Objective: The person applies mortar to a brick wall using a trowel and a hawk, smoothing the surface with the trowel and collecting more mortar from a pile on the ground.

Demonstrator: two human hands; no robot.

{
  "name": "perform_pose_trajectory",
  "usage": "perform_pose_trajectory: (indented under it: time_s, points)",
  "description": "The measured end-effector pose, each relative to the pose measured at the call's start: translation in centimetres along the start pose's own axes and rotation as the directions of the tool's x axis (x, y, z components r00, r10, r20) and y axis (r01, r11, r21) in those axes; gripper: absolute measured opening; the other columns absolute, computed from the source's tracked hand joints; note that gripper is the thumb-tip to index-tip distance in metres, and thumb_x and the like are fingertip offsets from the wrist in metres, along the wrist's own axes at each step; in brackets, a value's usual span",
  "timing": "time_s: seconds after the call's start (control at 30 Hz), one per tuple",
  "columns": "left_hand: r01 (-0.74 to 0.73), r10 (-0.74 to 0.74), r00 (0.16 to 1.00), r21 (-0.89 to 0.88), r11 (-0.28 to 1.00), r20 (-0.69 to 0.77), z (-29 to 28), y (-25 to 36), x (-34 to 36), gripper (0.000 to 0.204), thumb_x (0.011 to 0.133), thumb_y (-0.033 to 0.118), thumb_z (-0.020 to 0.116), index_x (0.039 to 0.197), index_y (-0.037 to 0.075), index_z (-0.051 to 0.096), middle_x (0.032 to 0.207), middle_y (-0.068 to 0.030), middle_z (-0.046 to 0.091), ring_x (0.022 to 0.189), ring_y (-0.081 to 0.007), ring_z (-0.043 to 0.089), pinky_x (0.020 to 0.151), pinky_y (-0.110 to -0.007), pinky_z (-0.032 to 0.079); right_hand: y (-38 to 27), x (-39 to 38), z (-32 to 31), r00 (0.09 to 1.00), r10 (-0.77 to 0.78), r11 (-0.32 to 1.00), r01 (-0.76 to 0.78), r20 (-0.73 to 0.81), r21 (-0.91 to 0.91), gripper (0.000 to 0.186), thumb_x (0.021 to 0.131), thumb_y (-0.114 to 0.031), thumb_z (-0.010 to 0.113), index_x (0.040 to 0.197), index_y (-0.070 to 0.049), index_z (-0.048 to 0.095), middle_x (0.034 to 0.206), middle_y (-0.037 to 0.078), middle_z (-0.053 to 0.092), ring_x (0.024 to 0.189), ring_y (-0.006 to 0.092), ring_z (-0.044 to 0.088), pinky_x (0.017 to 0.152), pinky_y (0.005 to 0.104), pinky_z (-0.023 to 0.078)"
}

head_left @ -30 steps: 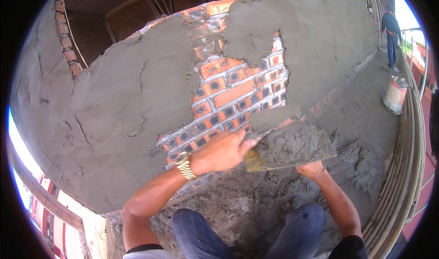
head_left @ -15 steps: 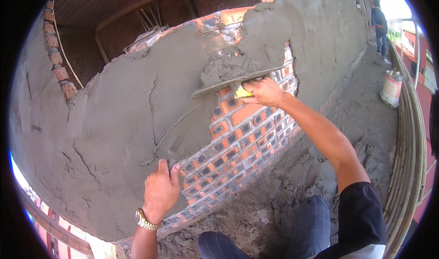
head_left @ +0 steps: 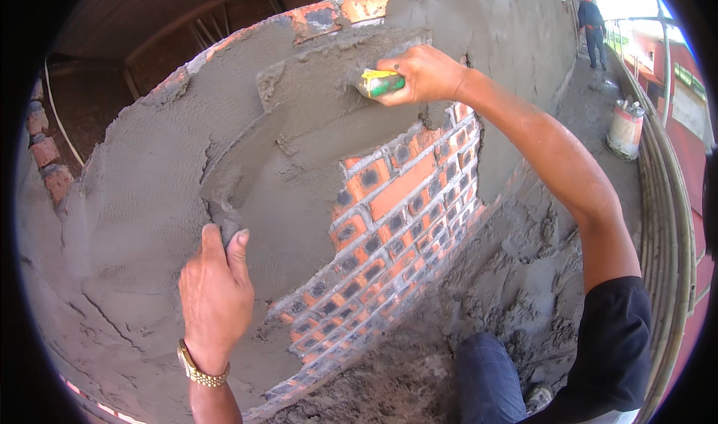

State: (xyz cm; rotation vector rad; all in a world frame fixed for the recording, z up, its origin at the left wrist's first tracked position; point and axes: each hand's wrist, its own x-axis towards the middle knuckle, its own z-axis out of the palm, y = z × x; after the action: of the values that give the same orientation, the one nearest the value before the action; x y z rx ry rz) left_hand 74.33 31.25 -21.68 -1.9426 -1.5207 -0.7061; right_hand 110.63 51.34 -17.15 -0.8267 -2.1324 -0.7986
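My left hand [head_left: 213, 293], with a metal watch at the wrist, grips a mortar-coated trowel [head_left: 232, 192] lying against wet grey plaster on the wall [head_left: 149, 214]. My right hand [head_left: 419, 74] is closed round the yellow-and-green handle of a hand tool [head_left: 381, 81], probably a float or hawk, whose mortar-covered plate is pressed high on the wall. The plate's outline merges with the wet plaster. Below and to the right of it, a patch of bare red brick [head_left: 396, 200] shows, with dark spots on many bricks and pale mortar joints.
A dark opening [head_left: 97, 87] lies beyond the wall's broken top. A person [head_left: 591, 26] stands farther along the walkway. A mortar-smeared bucket [head_left: 624, 132] sits at the right, beside long bamboo poles [head_left: 662, 244]. Lumpy wet mortar [head_left: 523, 274] covers the ground below the wall.
Since a second ago, the mortar-laden tool has risen from low at the right onto the upper wall, and fresh plaster covers the brick there. My left hand has moved down and leftward.
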Motion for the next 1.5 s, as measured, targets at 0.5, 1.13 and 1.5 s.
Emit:
perform_pose_trajectory:
  time_s: [0.5,1.13,1.5]
  points:
    - [0.097,-0.096,0.976,0.0,0.995,-0.196,0.0,2.6,6.9,0.061,0.106,0.047,0.043,0.114,-0.012,0.058,0.071,-0.0242,0.053,0.065,-0.0303,0.053,0.068,-0.044,0.045,4.9,4.6,-5.7,0.976,0.139,0.986,-0.153,0.167,0.071,0.054,0.081,-0.057,0.068,0.099,-0.006,0.071,0.092,0.019,0.072,0.083,0.0334,0.067,0.076,0.0423,0.05]
    - [0.202,-0.106,0.959,-0.369,0.907,0.264,-4.5,3.1,15.6,0.057,0.101,0.059,0.045,0.089,0.004,0.053,0.057,0.0052,0.039,0.037,-0.0029,0.034,0.032,-0.019,0.032,12.2,-2.6,-3.4,0.795,0.578,0.704,-0.601,0.186,0.379,0.061,0.084,-0.064,0.067,0.083,-0.003,0.066,0.066,0.008,0.06,0.053,0.0193,0.057,0.049,0.0342,0.046]
    - [0.362,-0.313,0.93,-0.337,0.869,0.191,-11.5,-1.0,10.4,0.059,0.101,0.061,0.044,0.086,0.005,0.054,0.052,0.0048,0.04,0.033,-0.0042,0.036,0.03,-0.019,0.032,17.6,-18.9,7.1,0.337,0.922,0.129,-0.733,0.192,0.667,0.074,0.079,-0.072,0.067,0.066,0.0,0.053,0.051,0.006,0.048,0.037,0.0153,0.05,0.036,0.0335,0.042]
